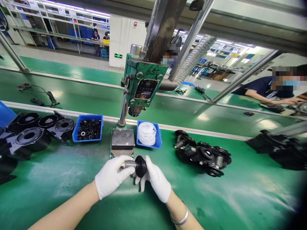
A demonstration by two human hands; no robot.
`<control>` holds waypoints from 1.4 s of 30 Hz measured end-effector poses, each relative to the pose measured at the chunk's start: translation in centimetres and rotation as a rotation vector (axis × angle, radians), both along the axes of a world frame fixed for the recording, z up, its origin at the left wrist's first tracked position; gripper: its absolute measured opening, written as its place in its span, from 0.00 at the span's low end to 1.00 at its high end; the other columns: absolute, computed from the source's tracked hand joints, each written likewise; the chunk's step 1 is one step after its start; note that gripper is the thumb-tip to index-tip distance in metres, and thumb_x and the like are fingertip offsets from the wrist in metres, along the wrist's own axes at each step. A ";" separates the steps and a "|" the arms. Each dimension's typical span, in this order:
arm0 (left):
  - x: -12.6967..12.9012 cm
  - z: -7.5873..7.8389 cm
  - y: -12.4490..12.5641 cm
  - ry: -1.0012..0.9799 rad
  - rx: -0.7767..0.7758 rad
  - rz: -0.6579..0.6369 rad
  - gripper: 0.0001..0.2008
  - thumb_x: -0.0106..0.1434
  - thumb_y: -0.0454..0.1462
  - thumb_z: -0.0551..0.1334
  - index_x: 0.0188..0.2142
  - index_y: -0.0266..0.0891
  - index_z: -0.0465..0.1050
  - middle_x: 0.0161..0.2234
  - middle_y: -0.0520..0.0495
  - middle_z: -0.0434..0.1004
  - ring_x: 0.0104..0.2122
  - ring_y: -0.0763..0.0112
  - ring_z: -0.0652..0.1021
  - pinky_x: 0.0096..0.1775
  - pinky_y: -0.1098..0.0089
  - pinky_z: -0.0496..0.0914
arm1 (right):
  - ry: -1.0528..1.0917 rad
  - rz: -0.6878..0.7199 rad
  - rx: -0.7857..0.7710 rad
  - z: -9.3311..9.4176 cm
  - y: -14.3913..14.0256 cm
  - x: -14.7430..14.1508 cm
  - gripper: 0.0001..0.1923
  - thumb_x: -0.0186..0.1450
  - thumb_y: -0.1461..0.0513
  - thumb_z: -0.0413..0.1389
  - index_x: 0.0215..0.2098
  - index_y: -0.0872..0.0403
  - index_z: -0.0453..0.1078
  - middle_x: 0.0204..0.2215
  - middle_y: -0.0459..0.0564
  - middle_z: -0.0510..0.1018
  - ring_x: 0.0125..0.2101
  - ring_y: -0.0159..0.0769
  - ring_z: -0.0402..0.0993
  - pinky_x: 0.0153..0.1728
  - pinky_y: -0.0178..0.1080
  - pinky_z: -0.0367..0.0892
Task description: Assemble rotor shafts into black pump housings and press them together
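My white-gloved left hand [111, 178] grips the grey metal shaft of a black round rubber-disc part [137, 165]; my right hand [155, 179] holds the disc. Part sits near-centre, just before the green press [141, 86].

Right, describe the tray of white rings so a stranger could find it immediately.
Start at the green press on the green bench. To the right of its grey base plate sits a small blue tray of white rings; the blue tray on the left holds black parts.
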State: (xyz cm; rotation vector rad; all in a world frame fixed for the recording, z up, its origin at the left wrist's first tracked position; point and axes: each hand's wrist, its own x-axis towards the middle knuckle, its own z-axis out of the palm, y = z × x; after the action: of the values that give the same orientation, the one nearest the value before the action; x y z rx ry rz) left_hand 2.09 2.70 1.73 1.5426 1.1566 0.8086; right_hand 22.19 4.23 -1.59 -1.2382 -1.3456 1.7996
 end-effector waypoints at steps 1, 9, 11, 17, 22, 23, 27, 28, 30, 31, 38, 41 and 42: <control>0.0 0.0 0.0 0.014 -0.013 0.009 0.13 0.66 0.45 0.60 0.48 0.44 0.73 0.39 0.51 0.79 0.37 0.67 0.77 0.41 0.70 0.69 | -0.013 -0.003 0.001 0.1 0.0 0.0 0.43 0.66 0.33 0.37 0.31 0.60 0.73 0.22 0.56 0.77 0.15 0.36 0.72 0.12 0.34 0.66; 0.2 -0.3 -0.3 -0.045 -0.142 0.026 0.18 0.65 0.48 0.59 0.49 0.41 0.72 0.23 0.54 0.70 0.20 0.72 0.69 0.25 0.73 0.64 | -0.048 -0.006 -0.020 1.2 -0.1 -0.2 0.43 0.65 0.32 0.38 0.32 0.60 0.73 0.25 0.57 0.78 0.15 0.36 0.73 0.09 0.32 0.64; 0.2 -0.2 -0.3 -0.060 -0.142 0.022 0.18 0.65 0.48 0.59 0.49 0.42 0.72 0.22 0.55 0.68 0.20 0.72 0.68 0.25 0.73 0.64 | -0.071 -0.021 -0.005 1.1 -0.1 -0.1 0.43 0.65 0.33 0.38 0.33 0.61 0.73 0.24 0.57 0.78 0.14 0.36 0.72 0.09 0.32 0.62; 0.3 -0.2 -0.3 -0.099 -0.155 0.019 0.17 0.65 0.47 0.59 0.48 0.40 0.71 0.22 0.56 0.67 0.20 0.74 0.69 0.26 0.73 0.65 | -0.056 -0.085 0.139 0.3 0.1 0.5 0.34 0.70 0.38 0.40 0.54 0.55 0.68 0.35 0.52 0.80 0.17 0.34 0.72 0.19 0.37 0.71; 0.6 -0.7 -0.2 -0.173 -0.253 0.054 0.20 0.64 0.49 0.58 0.48 0.38 0.69 0.22 0.55 0.69 0.17 0.74 0.69 0.22 0.73 0.64 | -0.007 -0.059 0.166 0.0 0.0 0.5 0.29 0.72 0.42 0.42 0.55 0.53 0.68 0.42 0.51 0.78 0.20 0.33 0.73 0.25 0.40 0.73; 0.7 -0.8 -0.2 -0.182 -0.265 0.060 0.21 0.64 0.50 0.58 0.48 0.37 0.69 0.23 0.55 0.70 0.17 0.75 0.70 0.21 0.74 0.63 | -0.004 -0.053 0.161 0.1 0.0 0.5 0.29 0.72 0.43 0.42 0.55 0.53 0.68 0.41 0.52 0.78 0.19 0.33 0.73 0.23 0.40 0.73; 0.9 -1.0 -0.2 -0.214 -0.274 0.072 0.22 0.64 0.51 0.58 0.48 0.36 0.69 0.22 0.55 0.70 0.16 0.74 0.71 0.21 0.74 0.64 | -0.016 -0.037 0.165 0.3 -0.1 0.3 0.30 0.72 0.42 0.43 0.55 0.55 0.68 0.37 0.52 0.79 0.19 0.34 0.73 0.22 0.39 0.71; 0.9 -1.0 -0.1 -0.223 -0.278 0.074 0.22 0.64 0.50 0.59 0.48 0.36 0.69 0.22 0.54 0.70 0.16 0.74 0.71 0.21 0.74 0.65 | -0.024 -0.036 0.170 0.4 -0.1 0.3 0.30 0.71 0.42 0.43 0.55 0.55 0.68 0.37 0.52 0.79 0.20 0.35 0.73 0.22 0.39 0.72; 1.0 -1.0 -0.1 -0.240 -0.288 0.072 0.22 0.63 0.50 0.59 0.48 0.36 0.69 0.23 0.54 0.71 0.17 0.74 0.72 0.21 0.74 0.65 | -0.041 -0.031 0.179 0.5 -0.1 0.3 0.30 0.71 0.41 0.43 0.55 0.55 0.67 0.38 0.52 0.79 0.21 0.36 0.74 0.23 0.39 0.72; 1.0 -1.0 -0.1 -0.249 -0.294 0.068 0.22 0.63 0.50 0.59 0.48 0.35 0.69 0.23 0.53 0.72 0.17 0.74 0.73 0.22 0.73 0.66 | -0.047 -0.031 0.183 0.5 -0.1 0.3 0.31 0.71 0.41 0.44 0.55 0.55 0.67 0.39 0.53 0.79 0.22 0.36 0.74 0.23 0.39 0.72; 1.1 -1.0 0.3 -0.270 -0.378 0.027 0.25 0.59 0.49 0.62 0.49 0.34 0.68 0.23 0.52 0.73 0.18 0.73 0.74 0.22 0.73 0.65 | -0.125 -0.026 0.280 1.0 -0.3 0.1 0.28 0.72 0.44 0.43 0.54 0.54 0.68 0.36 0.51 0.79 0.18 0.35 0.72 0.25 0.41 0.72; 1.1 -1.0 0.3 -0.257 -0.382 0.022 0.24 0.58 0.49 0.63 0.48 0.34 0.69 0.23 0.52 0.73 0.18 0.73 0.74 0.22 0.73 0.65 | -0.159 -0.027 0.352 1.1 -0.3 0.2 0.25 0.73 0.46 0.43 0.55 0.52 0.68 0.45 0.52 0.78 0.23 0.36 0.75 0.37 0.44 0.74; 1.1 -1.0 0.2 -0.259 -0.376 0.022 0.24 0.58 0.49 0.63 0.48 0.34 0.69 0.23 0.52 0.73 0.18 0.73 0.74 0.23 0.73 0.65 | -0.177 -0.035 0.390 1.1 -0.3 0.3 0.24 0.73 0.46 0.43 0.55 0.51 0.68 0.49 0.52 0.77 0.29 0.38 0.77 0.44 0.46 0.72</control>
State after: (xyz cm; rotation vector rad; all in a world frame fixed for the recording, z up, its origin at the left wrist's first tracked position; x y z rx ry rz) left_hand 3.16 2.91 0.78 1.0837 1.0639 0.7320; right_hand 22.45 3.92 -0.44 -1.2138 -1.6660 1.3422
